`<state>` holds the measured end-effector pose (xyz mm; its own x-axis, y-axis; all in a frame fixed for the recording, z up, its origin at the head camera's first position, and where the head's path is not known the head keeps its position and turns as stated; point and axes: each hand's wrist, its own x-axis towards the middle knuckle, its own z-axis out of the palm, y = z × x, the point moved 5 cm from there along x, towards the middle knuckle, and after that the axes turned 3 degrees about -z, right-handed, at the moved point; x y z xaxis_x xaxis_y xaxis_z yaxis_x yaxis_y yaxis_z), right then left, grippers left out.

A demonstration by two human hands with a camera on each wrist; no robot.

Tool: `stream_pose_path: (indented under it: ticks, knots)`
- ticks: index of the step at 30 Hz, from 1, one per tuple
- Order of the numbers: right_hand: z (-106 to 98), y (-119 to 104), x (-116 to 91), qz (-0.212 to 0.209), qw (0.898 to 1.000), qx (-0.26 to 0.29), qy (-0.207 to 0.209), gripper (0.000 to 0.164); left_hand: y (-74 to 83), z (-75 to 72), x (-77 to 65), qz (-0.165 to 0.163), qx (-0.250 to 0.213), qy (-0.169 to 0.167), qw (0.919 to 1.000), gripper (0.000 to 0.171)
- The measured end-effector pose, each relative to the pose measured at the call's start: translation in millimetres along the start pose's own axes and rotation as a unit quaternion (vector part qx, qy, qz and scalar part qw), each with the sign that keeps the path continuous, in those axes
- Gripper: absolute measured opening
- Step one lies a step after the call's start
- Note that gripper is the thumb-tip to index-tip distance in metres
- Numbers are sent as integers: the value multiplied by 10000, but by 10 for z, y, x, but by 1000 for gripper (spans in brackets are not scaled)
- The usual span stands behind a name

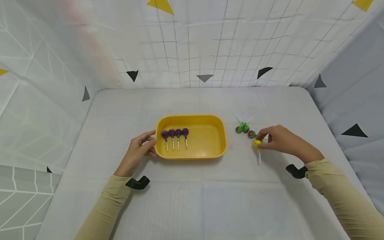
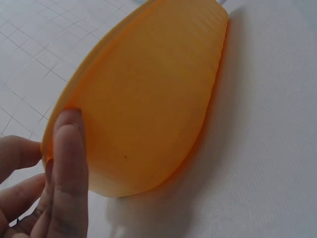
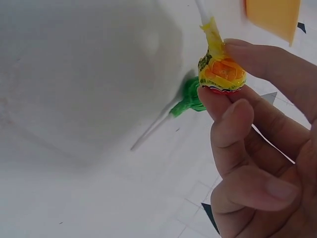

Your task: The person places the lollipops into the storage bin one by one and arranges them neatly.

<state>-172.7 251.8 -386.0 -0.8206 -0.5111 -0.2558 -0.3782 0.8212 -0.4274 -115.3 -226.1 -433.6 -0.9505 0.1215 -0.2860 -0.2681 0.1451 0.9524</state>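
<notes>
Yellow lollipop now, being pinched by the right hand above its stick; the tray is gripped by the left hand, presumably for steadiness.

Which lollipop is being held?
The yellow one, pinched in the right grip; the purple ones lie in the tray, the green ones on the table.

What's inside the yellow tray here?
The yellow tray holds four purple-wrapped lollipops, lying side by side in its left half, their white sticks toward the near side. What lies directly beneath them is covered and cannot be seen.
</notes>
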Motion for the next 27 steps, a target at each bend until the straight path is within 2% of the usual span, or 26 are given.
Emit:
stream_pose_path:
  ticks: [11,27]
  knots:
    - [-143,-139,78,-116,9996,257,81,28,-2,0,8,-20,-1,19,10000,49]
    - [-290,-411,278,-385,9988,270,104,20,-16,-1,19,-14,-26,18,10000,50]
